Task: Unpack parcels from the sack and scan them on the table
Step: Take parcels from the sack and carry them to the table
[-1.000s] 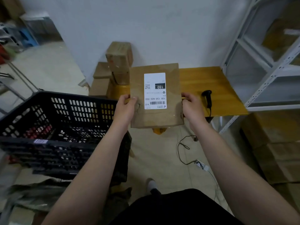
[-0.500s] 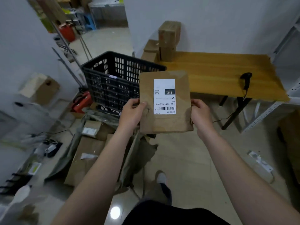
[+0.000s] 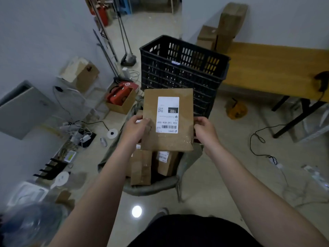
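A flat brown parcel (image 3: 185, 139) with a white label facing up is held level in front of me. My left hand (image 3: 136, 129) grips its left edge and my right hand (image 3: 204, 128) grips its right edge. Directly below it the grey-green sack (image 3: 151, 188) lies open on the floor with several brown parcels (image 3: 140, 168) inside. The wooden table (image 3: 267, 68) stands at the upper right, and the black scanner (image 3: 322, 81) lies at its right edge, partly cut off.
A black plastic crate (image 3: 181, 68) stands behind the parcel, beside the table's left end. Cardboard boxes (image 3: 226, 25) are stacked at the wall. Cables, a red-lined box (image 3: 121, 97), a grey panel and poles clutter the floor at left. A black cable (image 3: 258, 139) trails under the table.
My view has swung left and down, away from the table, to the sack on the floor. Both hands have kept their grip on the parcel's edges.
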The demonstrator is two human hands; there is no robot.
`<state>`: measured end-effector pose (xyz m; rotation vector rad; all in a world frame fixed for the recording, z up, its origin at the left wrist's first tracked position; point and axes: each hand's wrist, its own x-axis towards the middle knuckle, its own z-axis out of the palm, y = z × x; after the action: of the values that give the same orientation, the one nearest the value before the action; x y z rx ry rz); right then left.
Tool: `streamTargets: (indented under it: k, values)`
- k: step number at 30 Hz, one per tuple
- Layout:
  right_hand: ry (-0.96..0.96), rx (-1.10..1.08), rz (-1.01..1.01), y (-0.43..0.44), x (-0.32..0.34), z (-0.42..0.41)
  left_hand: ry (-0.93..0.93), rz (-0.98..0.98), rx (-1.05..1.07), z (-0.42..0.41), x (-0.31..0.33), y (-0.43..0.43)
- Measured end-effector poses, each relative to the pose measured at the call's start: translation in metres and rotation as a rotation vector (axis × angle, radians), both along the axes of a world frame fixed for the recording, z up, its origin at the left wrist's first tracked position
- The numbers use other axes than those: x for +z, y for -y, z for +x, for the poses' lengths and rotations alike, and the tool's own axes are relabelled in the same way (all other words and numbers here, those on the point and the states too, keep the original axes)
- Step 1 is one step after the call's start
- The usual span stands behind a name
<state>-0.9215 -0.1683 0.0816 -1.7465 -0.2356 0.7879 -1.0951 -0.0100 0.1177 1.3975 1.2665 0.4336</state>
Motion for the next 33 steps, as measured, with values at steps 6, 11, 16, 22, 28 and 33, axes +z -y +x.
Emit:
streamTargets:
  k: [6,11,16,22,28,33]
  values:
    - [-0.052,-0.096,-0.062,-0.064,-0.038,-0.063,0.028,-0.108,-0.019,-0.047,-0.038,-0.065]
    - [-0.081,-0.156,-0.024,-0.113,-0.052,-0.085,0.075,-0.098,0.012,-0.052,-0.054,-0.119]
    - [-0.095,-0.151,-0.051,-0.151,-0.072,-0.091,0.040,-0.126,0.055,-0.054,-0.077,-0.152]
    - [-0.043,-0.119,-0.081,-0.165,-0.088,-0.093,-0.039,-0.190,0.095,-0.069,-0.112,-0.164]
    - [-0.043,-0.052,-0.154,-0.161,-0.097,-0.114,-0.163,-0.183,0.074,-0.078,-0.128,-0.158]
    - [-0.062,-0.038,-0.187,-0.167,-0.096,-0.114,-0.261,-0.019,0.036,-0.066,-0.111,-0.151]
